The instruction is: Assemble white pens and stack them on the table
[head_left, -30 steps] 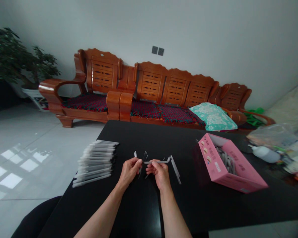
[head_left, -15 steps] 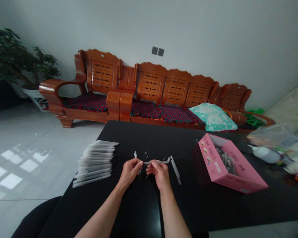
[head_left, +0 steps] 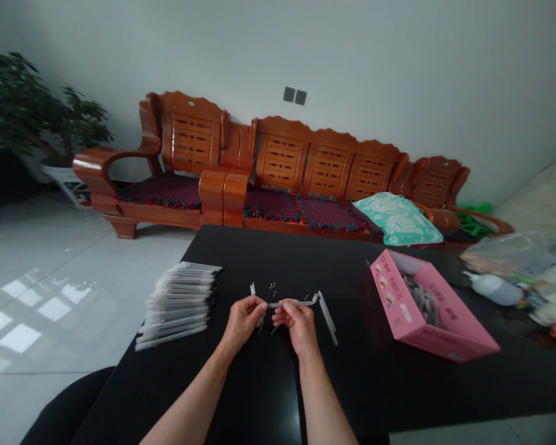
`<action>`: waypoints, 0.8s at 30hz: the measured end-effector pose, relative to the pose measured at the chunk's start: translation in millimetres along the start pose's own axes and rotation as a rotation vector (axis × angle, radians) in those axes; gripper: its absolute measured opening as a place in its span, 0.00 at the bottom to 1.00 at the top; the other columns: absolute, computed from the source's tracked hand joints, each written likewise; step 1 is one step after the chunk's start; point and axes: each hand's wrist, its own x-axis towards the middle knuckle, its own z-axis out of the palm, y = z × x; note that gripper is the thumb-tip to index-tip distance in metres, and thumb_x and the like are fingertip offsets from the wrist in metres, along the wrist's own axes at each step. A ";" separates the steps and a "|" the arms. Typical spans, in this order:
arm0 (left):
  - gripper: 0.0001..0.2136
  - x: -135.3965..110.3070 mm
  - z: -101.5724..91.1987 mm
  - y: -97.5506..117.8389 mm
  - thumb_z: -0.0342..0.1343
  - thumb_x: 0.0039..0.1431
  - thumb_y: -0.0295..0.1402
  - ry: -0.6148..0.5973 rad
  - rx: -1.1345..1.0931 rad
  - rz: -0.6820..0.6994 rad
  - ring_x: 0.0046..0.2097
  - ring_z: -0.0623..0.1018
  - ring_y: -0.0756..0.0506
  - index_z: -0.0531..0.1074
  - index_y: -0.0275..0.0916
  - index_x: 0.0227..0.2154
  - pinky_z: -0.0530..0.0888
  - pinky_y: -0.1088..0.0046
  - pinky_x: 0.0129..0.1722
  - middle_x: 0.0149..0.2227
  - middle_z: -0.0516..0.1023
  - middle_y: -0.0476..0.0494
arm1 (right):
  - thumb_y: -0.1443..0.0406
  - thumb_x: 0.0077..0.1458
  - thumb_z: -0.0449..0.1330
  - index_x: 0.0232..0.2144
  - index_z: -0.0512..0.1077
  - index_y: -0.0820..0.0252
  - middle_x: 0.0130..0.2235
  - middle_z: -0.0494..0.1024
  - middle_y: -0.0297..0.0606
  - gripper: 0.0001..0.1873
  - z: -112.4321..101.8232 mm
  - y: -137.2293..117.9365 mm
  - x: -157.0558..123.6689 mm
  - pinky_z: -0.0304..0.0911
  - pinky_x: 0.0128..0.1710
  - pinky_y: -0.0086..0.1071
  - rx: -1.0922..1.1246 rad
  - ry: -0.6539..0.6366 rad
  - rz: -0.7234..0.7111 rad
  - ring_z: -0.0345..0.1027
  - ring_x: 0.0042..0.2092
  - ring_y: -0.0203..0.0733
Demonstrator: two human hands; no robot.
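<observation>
My left hand (head_left: 244, 318) pinches the left end of a slim grey pen-like tube (head_left: 303, 303) between thumb and fingers. My right hand (head_left: 299, 322) grips the same tube further right, and its end sticks out past the fingers. Thin dark rods (head_left: 271, 292) lie on the table by the left fingertips, partly hidden by the hand. A short white piece (head_left: 252, 288) sits just behind that hand. Right of my right hand lie loose pale tubes (head_left: 328, 319). A row of many whitish pen-like tubes with dark ends (head_left: 178, 306) lies to the left.
The black table (head_left: 343, 383) carries an open pink box (head_left: 438, 337) with grey pieces inside, to the right. Beyond it are a white bottle (head_left: 495, 289) and a clear plastic bag (head_left: 514, 252). A wooden bench (head_left: 282, 154) stands behind the table.
</observation>
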 end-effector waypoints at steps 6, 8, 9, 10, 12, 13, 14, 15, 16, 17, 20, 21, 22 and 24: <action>0.17 -0.4 0.8 0.5 0.60 0.51 0.44 0.012 -0.048 -0.071 0.18 0.65 0.54 0.72 0.35 0.37 0.58 0.82 0.15 0.19 0.69 0.53 | 0.61 0.48 0.67 0.33 0.76 0.67 0.25 0.80 0.40 0.13 0.6 -0.8 -0.7 0.71 0.21 0.28 -0.013 0.011 -0.002 0.76 0.24 0.42; 0.16 -0.3 0.8 0.8 0.58 0.54 0.45 0.029 -0.017 -0.053 0.18 0.65 0.54 0.72 0.34 0.32 0.58 0.82 0.16 0.19 0.69 0.52 | 0.61 0.48 0.67 0.33 0.76 0.67 0.26 0.80 0.41 0.13 1.0 -1.4 -1.0 0.71 0.21 0.28 -0.015 0.010 -0.003 0.76 0.24 0.42; 0.16 -0.2 0.7 0.8 0.56 0.55 0.45 0.031 0.003 -0.041 0.17 0.64 0.55 0.72 0.34 0.28 0.58 0.82 0.16 0.18 0.68 0.52 | 0.61 0.48 0.67 0.33 0.76 0.67 0.26 0.80 0.41 0.13 1.2 -1.7 -1.1 0.71 0.21 0.28 -0.016 0.008 -0.002 0.76 0.24 0.42; 0.17 -0.1 0.7 0.8 0.56 0.56 0.46 0.029 0.018 -0.028 0.17 0.64 0.55 0.71 0.34 0.24 0.58 0.81 0.17 0.18 0.68 0.52 | 0.61 0.48 0.67 0.33 0.76 0.67 0.26 0.81 0.41 0.13 1.4 -2.0 -1.2 0.71 0.21 0.28 -0.017 0.005 -0.002 0.76 0.24 0.42; 0.18 -0.1 0.6 1.0 0.56 0.55 0.46 0.018 0.023 -0.006 0.17 0.64 0.55 0.70 0.34 0.22 0.58 0.81 0.18 0.17 0.67 0.52 | 0.61 0.48 0.67 0.33 0.76 0.67 0.26 0.81 0.41 0.13 1.6 -2.3 -1.4 0.71 0.21 0.28 -0.017 0.003 0.000 0.76 0.25 0.43; 0.17 -0.1 0.6 1.2 0.57 0.54 0.45 0.011 0.015 0.000 0.18 0.64 0.55 0.70 0.34 0.23 0.59 0.81 0.18 0.17 0.67 0.52 | 0.61 0.48 0.67 0.33 0.76 0.67 0.26 0.81 0.41 0.13 1.6 -2.3 -1.4 0.71 0.21 0.28 -0.018 0.001 0.001 0.77 0.25 0.43; 0.16 -0.1 0.6 1.6 0.58 0.54 0.45 0.005 0.003 -0.002 0.18 0.65 0.55 0.71 0.34 0.24 0.59 0.81 0.18 0.18 0.67 0.53 | 0.61 0.49 0.66 0.33 0.76 0.67 0.26 0.81 0.41 0.13 1.6 -2.3 -1.4 0.71 0.21 0.28 -0.019 0.000 0.001 0.77 0.25 0.43; 0.15 -0.2 0.7 2.2 0.59 0.53 0.44 0.002 -0.011 -0.013 0.19 0.65 0.54 0.72 0.34 0.27 0.59 0.81 0.18 0.18 0.67 0.53 | 0.62 0.49 0.66 0.33 0.76 0.67 0.26 0.81 0.41 0.12 1.5 -2.3 -1.3 0.71 0.21 0.28 -0.019 0.000 -0.001 0.77 0.25 0.43; 0.15 -0.3 0.7 2.8 0.60 0.52 0.44 0.003 -0.028 -0.028 0.19 0.65 0.54 0.73 0.34 0.30 0.59 0.81 0.18 0.18 0.67 0.53 | 0.62 0.49 0.66 0.33 0.76 0.67 0.26 0.81 0.41 0.12 1.5 -2.2 -1.3 0.71 0.21 0.28 -0.019 0.001 -0.003 0.77 0.25 0.42; 0.16 -0.4 0.7 3.5 0.60 0.51 0.44 0.007 -0.042 -0.046 0.18 0.65 0.54 0.73 0.34 0.33 0.59 0.81 0.17 0.18 0.68 0.53 | 0.62 0.49 0.66 0.33 0.76 0.67 0.26 0.81 0.41 0.12 1.4 -2.0 -1.2 0.71 0.21 0.28 -0.018 0.002 -0.004 0.77 0.25 0.42; 0.16 -0.6 0.6 4.6 0.59 0.52 0.45 0.032 -0.038 -0.070 0.17 0.64 0.54 0.73 0.35 0.33 0.58 0.81 0.16 0.17 0.67 0.54 | 0.62 0.49 0.66 0.33 0.76 0.67 0.26 0.81 0.41 0.12 1.3 -1.7 -1.0 0.71 0.21 0.28 -0.018 0.006 0.000 0.76 0.24 0.42; 0.16 -0.7 0.6 4.4 0.58 0.53 0.46 0.037 -0.021 -0.059 0.16 0.64 0.54 0.73 0.35 0.30 0.58 0.81 0.16 0.16 0.67 0.54 | 0.61 0.49 0.66 0.33 0.76 0.67 0.25 0.81 0.41 0.12 1.3 -1.7 -1.0 0.71 0.21 0.28 -0.019 0.006 0.003 0.76 0.24 0.42; 0.16 -0.7 0.6 4.1 0.57 0.54 0.46 0.038 -0.002 -0.044 0.16 0.63 0.55 0.73 0.35 0.26 0.58 0.81 0.17 0.15 0.66 0.53 | 0.61 0.48 0.67 0.33 0.76 0.67 0.25 0.81 0.41 0.13 1.4 -1.8 -1.1 0.71 0.21 0.28 -0.019 0.006 0.006 0.76 0.24 0.42; 0.17 -0.6 0.7 2.9 0.57 0.54 0.45 0.034 0.026 -0.019 0.17 0.63 0.55 0.71 0.35 0.22 0.58 0.81 0.17 0.15 0.66 0.53 | 0.61 0.48 0.67 0.32 0.76 0.67 0.25 0.81 0.41 0.13 1.6 -2.1 -1.2 0.71 0.21 0.29 -0.019 0.004 0.008 0.77 0.25 0.43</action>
